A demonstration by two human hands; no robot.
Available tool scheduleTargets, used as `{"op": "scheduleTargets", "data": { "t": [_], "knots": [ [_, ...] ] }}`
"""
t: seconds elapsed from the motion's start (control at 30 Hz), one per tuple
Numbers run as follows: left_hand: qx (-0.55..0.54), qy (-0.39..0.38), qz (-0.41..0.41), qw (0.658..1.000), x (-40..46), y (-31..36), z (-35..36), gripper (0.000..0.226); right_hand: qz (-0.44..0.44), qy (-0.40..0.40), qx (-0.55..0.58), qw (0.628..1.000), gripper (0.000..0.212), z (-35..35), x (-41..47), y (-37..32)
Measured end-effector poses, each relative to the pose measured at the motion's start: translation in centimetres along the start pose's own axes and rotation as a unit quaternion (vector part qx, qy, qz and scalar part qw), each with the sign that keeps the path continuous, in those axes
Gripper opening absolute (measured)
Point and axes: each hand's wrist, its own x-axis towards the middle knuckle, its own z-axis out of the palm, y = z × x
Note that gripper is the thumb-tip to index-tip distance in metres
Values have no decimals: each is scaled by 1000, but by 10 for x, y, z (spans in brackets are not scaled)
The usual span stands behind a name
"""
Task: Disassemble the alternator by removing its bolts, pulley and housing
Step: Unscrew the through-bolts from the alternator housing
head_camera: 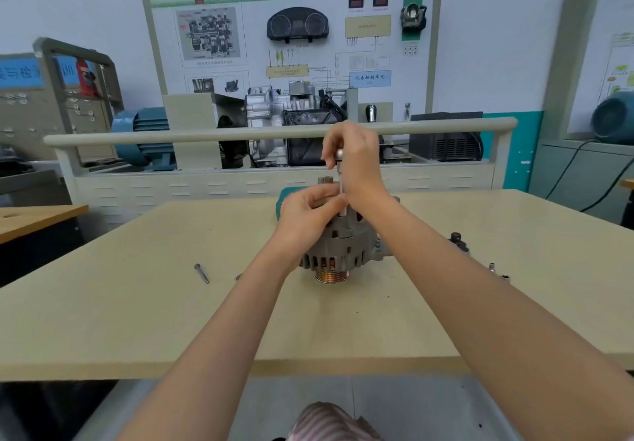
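An alternator (343,248) is stood pulley-down on the bench (137,303), steadied on top by the left hand (308,214), while a socket driver (341,183) is held upright on it by the right hand (356,156), with a loose bolt (201,273) laid to the left.

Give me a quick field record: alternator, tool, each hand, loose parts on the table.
alternator: alternator stands on the table, pulley down
tool: socket driver upright on the alternator's top
right hand: right hand grips the driver's top
left hand: left hand pinches the driver's shaft low down
loose parts: bolt left of the alternator; small sockets to its right
housing: not yet separated
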Motion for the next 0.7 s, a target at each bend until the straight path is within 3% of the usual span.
{"op": "scheduleTargets", "data": {
  "t": [0.07,0.1,0.17,0.2,0.23,0.27,0.33,0.43,0.53,0.57,0.63,0.7],
  "knots": [
    [-6,13,-5,1000,-1,1,0,12,-54,4,-124,991,27,4,-4,2],
    [1,29,-8,1000,0,2,-1,17,-98,2,-250,963,25,6,-6,6],
    [25,51,-20,998,1,3,-1,21,-153,23,-542,826,19,9,-12,12],
    [37,54,-23,998,1,4,-1,22,-152,33,-629,762,23,11,-14,14],
    [43,53,-22,997,1,3,0,23,-146,36,-669,728,27,12,-16,14],
    [46,55,-21,997,1,4,0,24,-147,37,-676,721,30,14,-18,13],
    [44,56,-20,997,-2,8,2,24,-152,27,-650,744,30,17,-17,11],
    [57,43,-27,997,-3,9,2,17,-136,38,-523,840,23,16,-14,8],
    [49,6,-36,998,-3,9,2,18,-65,45,-228,970,37,9,-9,2],
    [58,-7,-35,998,-4,9,3,19,-23,50,-109,992,41,6,-6,0],
    [53,-14,-29,998,-5,10,3,19,52,51,49,996,51,1,2,-2],
    [26,4,-26,999,-5,10,3,20,79,51,86,992,53,-1,6,-2]
  ]
}}
